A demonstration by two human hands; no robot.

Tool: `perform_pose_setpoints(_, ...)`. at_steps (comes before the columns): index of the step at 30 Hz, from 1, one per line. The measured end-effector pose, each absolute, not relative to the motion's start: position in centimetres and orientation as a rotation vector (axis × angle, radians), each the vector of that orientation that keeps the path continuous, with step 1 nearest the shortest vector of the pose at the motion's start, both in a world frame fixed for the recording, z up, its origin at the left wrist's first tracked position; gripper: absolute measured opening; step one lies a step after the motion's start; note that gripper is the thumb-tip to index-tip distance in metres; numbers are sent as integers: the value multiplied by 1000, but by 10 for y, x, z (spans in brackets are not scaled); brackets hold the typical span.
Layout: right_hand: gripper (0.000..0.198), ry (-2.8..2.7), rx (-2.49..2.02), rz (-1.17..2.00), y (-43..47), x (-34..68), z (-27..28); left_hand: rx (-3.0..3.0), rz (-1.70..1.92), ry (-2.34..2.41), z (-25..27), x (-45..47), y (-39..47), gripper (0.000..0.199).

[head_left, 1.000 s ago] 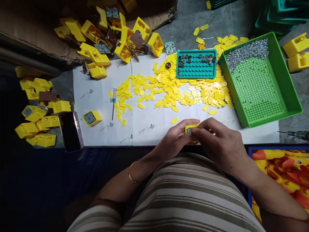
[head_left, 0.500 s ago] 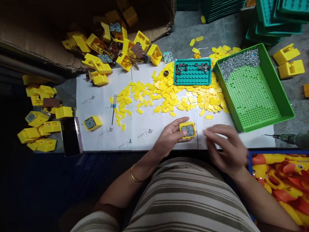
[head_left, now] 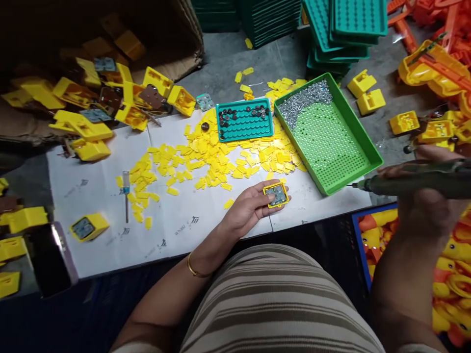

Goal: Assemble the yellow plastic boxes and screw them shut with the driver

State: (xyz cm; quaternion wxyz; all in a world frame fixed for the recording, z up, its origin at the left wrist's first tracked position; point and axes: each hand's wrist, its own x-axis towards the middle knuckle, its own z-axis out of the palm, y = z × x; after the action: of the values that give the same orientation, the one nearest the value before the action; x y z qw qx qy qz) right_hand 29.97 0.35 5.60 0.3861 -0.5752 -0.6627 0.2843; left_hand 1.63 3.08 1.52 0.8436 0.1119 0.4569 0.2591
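My left hand [head_left: 248, 208] holds a small yellow plastic case [head_left: 276, 194] above the near edge of the white-covered table, its thumb on the grey plate set into it. Over at the right edge, my right hand [head_left: 429, 208] is wrapped round a dark green electric screwdriver [head_left: 412, 182], whose thin bit points left. Just past that bit stands a green perforated basket [head_left: 336, 142] with a heap of small silver screws [head_left: 307, 100] at its far end. Beyond my left hand lie many loose flat yellow pieces [head_left: 217, 159].
A teal tray [head_left: 245, 128] with small dark round parts sits among the yellow pieces. A screwdriver [head_left: 127, 198], a yellow case [head_left: 88, 227] and a phone [head_left: 47, 260] lie left. Teal trays [head_left: 360, 19] are stacked behind; a blue-rimmed crate [head_left: 362, 250] of yellow toys stands at right.
My right hand has moved from beside the case to the right and taken hold of the electric screwdriver. The view has swung right. My left hand still holds the case.
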Motion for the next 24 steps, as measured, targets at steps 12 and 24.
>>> perform_pose_setpoints(12, 47, -1025, -1215, 489, 42, 285, 65, 341, 330, 1002, 15, 57, 31, 41)
perform_pose_setpoints(24, 55, -1176, -1468, 232, 82, 291, 23, 368, 288, 1051, 17, 67, 37, 41)
